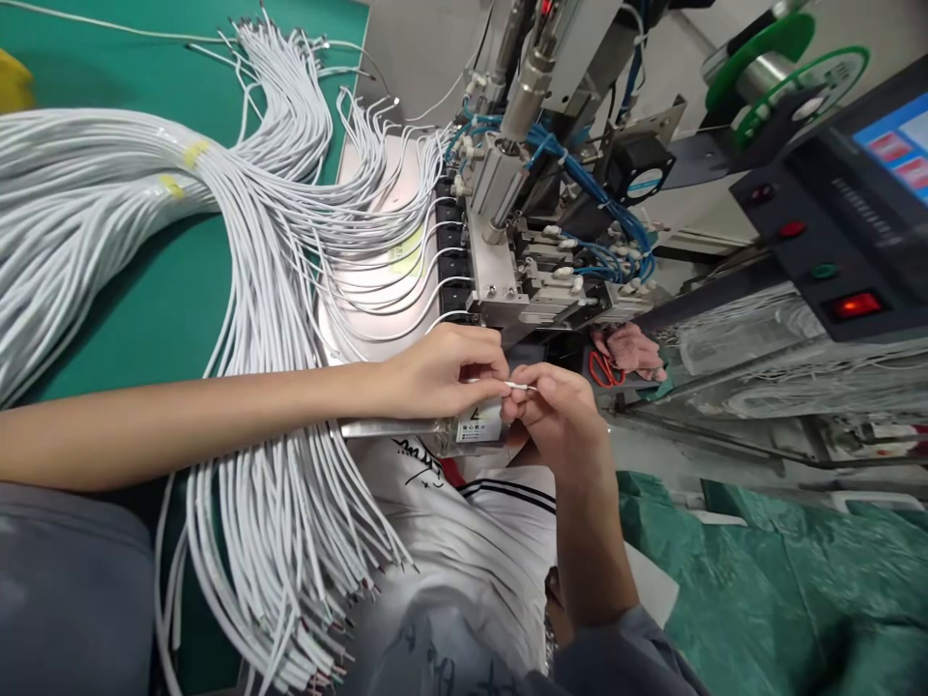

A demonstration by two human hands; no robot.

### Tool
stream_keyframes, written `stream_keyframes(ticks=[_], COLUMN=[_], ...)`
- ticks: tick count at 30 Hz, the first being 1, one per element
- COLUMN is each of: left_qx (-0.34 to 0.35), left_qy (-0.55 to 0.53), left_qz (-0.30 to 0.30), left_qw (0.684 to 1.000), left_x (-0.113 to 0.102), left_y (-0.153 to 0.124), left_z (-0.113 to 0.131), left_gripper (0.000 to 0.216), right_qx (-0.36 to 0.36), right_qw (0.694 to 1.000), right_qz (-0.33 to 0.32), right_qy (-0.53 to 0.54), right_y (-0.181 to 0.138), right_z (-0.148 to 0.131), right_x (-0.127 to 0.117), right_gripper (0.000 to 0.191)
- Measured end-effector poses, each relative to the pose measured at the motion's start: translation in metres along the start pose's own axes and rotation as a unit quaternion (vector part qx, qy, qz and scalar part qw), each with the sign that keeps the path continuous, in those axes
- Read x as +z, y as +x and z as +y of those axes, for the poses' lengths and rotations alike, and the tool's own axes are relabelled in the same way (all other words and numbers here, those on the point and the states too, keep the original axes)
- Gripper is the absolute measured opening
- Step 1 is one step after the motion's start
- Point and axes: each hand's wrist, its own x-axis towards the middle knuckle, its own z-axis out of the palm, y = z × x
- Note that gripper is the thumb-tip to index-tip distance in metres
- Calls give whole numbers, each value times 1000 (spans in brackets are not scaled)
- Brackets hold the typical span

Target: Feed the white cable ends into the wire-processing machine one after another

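My left hand (442,372) and my right hand (555,411) meet just below the metal machine head (507,280). Both are closed in a pinch on the bare end of one thin white cable (520,387), which sticks out between the fingertips. A thick bundle of white cables (108,193) lies across the green mat (159,309) to the left, and many loose ends hang down under my left forearm (290,561). Several cables are seated in the black slots (450,261) of the machine.
A control panel with a lit red switch (855,306) and a touch screen (895,145) stands at the right. Green wire reels (790,68) sit behind the machine. Pink cloth and red scissors (623,353) lie beside it. Green fabric (783,580) covers the lower right.
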Motion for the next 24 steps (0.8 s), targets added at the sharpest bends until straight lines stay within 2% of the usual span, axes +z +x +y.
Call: stream_keyframes(ticks=[2, 4, 7, 10, 14, 18, 24], left_qx=[-5, -13, -25, -19, -6, -21, -39], left_qy=[4, 4, 4, -9, -20, -10, 7], left_qz=[14, 32, 48, 46, 25, -22, -10], left_qw=[1000, 999, 999, 999, 999, 1000, 999], left_x=[0, 1, 2, 2, 1, -1, -1], left_y=[0, 0, 1, 0, -1, 0, 0], left_z=[0, 1, 1, 1, 1, 1, 2], left_gripper=[14, 15, 17, 16, 15, 21, 20], right_qx=[-18, -70, -150, -190, -224, -232, -226], right_qw=[999, 993, 968, 948, 934, 937, 920], right_qz=[25, 82, 166, 206, 216, 191, 142], right_qy=[-19, -57, -113, -148, -177, -178, -286], right_y=[-2, -4, -7, -6, -1, 0, -3], right_z=[3, 8, 16, 21, 21, 21, 6], right_x=[1, 6, 19, 29, 31, 24, 12], right_gripper=[20, 18, 16, 13, 11, 8, 8])
